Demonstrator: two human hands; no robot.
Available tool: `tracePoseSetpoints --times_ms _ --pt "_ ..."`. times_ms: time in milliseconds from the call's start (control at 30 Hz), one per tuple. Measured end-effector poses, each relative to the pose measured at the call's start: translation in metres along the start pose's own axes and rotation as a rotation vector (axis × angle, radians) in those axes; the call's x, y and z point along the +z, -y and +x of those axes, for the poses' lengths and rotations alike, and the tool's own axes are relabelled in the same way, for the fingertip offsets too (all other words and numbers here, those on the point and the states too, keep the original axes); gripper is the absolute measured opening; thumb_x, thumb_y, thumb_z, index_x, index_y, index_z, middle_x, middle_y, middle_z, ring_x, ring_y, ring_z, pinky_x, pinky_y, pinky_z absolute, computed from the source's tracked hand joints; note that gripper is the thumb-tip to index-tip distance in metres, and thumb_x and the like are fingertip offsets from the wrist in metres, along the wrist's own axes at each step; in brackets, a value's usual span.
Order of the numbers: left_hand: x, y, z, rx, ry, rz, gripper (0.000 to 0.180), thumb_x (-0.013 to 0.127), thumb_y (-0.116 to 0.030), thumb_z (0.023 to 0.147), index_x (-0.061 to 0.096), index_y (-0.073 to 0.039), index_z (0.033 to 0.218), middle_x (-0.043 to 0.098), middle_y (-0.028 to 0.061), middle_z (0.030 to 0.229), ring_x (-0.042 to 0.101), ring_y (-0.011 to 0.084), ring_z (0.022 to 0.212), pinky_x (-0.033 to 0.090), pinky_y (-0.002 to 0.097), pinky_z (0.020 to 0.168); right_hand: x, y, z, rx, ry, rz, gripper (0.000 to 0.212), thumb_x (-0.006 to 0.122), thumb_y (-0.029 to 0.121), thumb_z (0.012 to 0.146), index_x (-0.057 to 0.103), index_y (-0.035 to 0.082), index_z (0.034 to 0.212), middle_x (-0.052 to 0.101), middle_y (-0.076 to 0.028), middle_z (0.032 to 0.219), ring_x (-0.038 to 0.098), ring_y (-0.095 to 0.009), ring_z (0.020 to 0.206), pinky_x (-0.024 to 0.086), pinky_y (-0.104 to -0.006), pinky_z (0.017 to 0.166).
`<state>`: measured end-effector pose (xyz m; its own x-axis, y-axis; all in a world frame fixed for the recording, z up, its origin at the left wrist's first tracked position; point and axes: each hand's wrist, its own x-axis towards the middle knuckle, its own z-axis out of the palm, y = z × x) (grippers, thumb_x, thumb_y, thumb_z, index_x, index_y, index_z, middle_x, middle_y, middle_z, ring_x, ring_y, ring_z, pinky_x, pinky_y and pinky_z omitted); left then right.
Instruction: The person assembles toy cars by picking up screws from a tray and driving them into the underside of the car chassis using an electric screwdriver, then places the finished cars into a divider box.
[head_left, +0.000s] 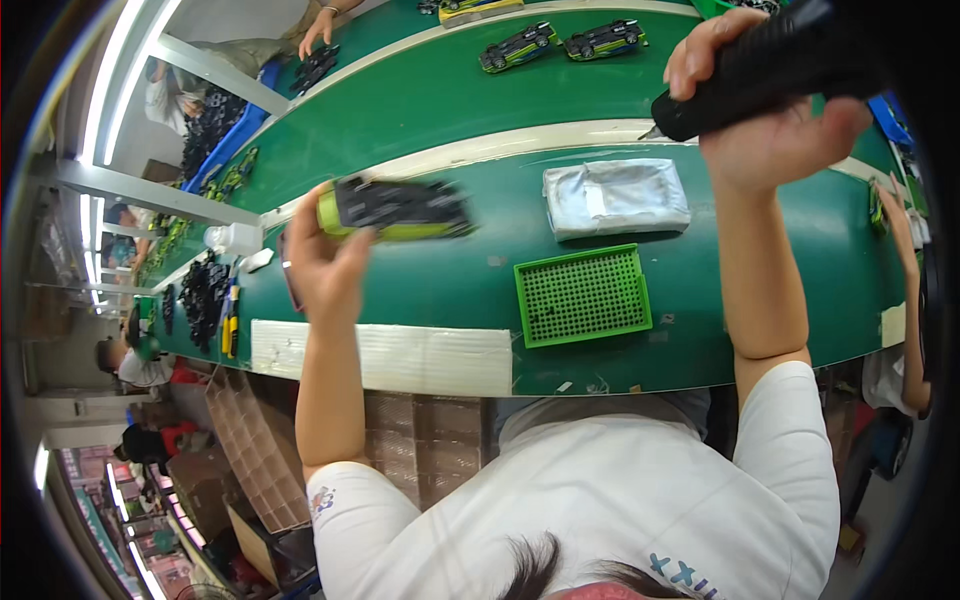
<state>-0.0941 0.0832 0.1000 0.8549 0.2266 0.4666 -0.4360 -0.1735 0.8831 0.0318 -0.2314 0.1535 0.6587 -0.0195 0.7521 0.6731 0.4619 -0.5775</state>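
My left hand grips a toy car by one end, lifted over the left part of the green table. The car is blurred by motion; its black underside faces up and a yellow-green body shows along the edge. High at the right, my right hand is wrapped round a black electric screwdriver, its thin tip pointing left. Between the hands lies a white plastic-wrapped block with a hollow in its top. Nearer to me sits a green tray with a grid of small holes.
Beyond a pale rail, two toy cars lie wheels up on a green surface. Black parts, yellow-handled tools and a white bottle stand at left. A white sheet lines the near edge. Co-workers' hands show far left and at right.
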Motion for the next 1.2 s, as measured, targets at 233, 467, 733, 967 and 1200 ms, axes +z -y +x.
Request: tracePoseSetpoints --times_ms 233,467,733,967,1200 --pt "-0.094 -0.026 -0.059 -0.086 -0.259 0.518 0.065 0.068 -0.004 0.086 0.033 0.001 0.142 0.057 0.0136 0.116 0.060 0.0198 0.101 0.047 0.0311 0.091 -0.004 -0.002 0.011 0.001 -0.132 -0.082 0.085 0.027 0.083 0.082 0.052 0.001 0.081 0.053 -0.010 0.055 0.054 -0.019 0.044 0.046 -0.0272 0.043" --pt "-0.046 0.023 -0.051 -0.375 0.262 1.156 0.071 0.079 -0.020 0.078 0.045 -0.005 0.137 0.059 0.0231 0.121 0.060 0.0362 0.106 0.048 0.0394 0.090 -0.017 -0.021 0.014 0.039 -0.055 0.520 0.079 0.030 0.079 0.086 0.052 0.003 0.083 0.054 -0.008 0.055 0.054 -0.016 0.043 0.046 -0.0249 0.042" --pt "0.001 0.076 0.045 0.114 0.037 1.130 0.043 0.069 -0.038 0.086 0.066 -0.007 0.115 0.050 0.0272 0.132 0.050 0.0411 0.121 0.042 0.0446 0.100 0.013 -0.017 0.012 0.039 0.018 0.711 0.076 0.029 0.076 0.089 0.053 0.003 0.080 0.053 -0.008 0.054 0.053 -0.016 0.040 0.045 -0.0240 0.039" --pt "0.032 0.093 0.057 -0.237 0.209 1.227 0.049 0.072 -0.037 0.082 0.058 -0.008 0.119 0.060 0.0245 0.114 0.059 0.0398 0.106 0.049 0.0448 0.088 -0.013 -0.022 0.012 -0.037 0.032 0.026 0.075 0.028 0.074 0.090 0.053 0.003 0.081 0.053 -0.009 0.053 0.054 -0.016 0.040 0.046 -0.0249 0.039" --pt "-0.024 0.039 -0.012 -0.527 0.056 0.421 0.044 0.064 -0.027 0.093 0.044 -0.001 0.124 0.067 0.0160 0.101 0.067 0.0209 0.083 0.054 0.0330 0.063 0.010 -0.013 0.003 0.170 -0.072 -0.065 0.077 0.034 0.076 0.086 0.056 0.003 0.082 0.057 -0.009 0.057 0.057 -0.017 0.042 0.048 -0.0242 0.040"
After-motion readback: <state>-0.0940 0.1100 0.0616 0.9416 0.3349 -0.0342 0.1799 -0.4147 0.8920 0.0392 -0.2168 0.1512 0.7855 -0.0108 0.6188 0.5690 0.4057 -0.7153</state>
